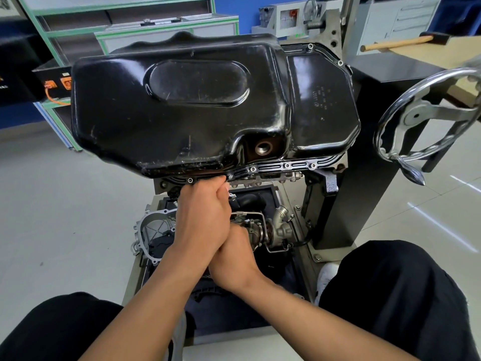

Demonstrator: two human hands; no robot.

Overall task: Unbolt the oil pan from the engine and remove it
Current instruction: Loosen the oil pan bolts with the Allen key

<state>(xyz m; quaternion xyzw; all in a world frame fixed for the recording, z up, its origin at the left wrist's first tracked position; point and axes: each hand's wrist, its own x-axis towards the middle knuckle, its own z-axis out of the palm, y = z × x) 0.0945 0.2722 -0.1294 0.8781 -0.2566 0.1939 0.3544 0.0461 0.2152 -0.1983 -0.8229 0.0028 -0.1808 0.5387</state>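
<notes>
step: unbolting, not lifting yet. oil pan (182,108) sits on top of the upturned engine (260,181), sump side up, flange (273,167) seated down on the block along the near edge.

hands: both bunched at the near flange. left hand (200,212) is on top, fingers curled, knuckles right at the flange bolt (229,176). right hand (234,254) is tucked under and behind it, fingers hidden. no tool visible, so can't tell if either hand grips a key or driver, or is pinching the bolt head itself. looks like this bolt is the one being worked.

fasteners in view: one more bolt (190,180) just left of the hands, row of three (253,169) to the right along the same edge, and far-corner bolts (310,46) on the shallow end. all look seated, so my read is the job is early.

next move calls for: back this bolt out fully, then move along the flange and round the far side. pan shouldn't be pulled until every bolt is out. a seal may hold it, so expect to break it loose evenly rather than pry one corner. needs two hands, it's wide.

pan condition: black pressed steel, glossy, scuffed and scratched, chipped paint along the near lower edge. raised oval panel on the deep section, stepped down to a shallower end with stamped markings, too small to read. drain hole (264,147) is open, threads showing, no plug.
</notes>
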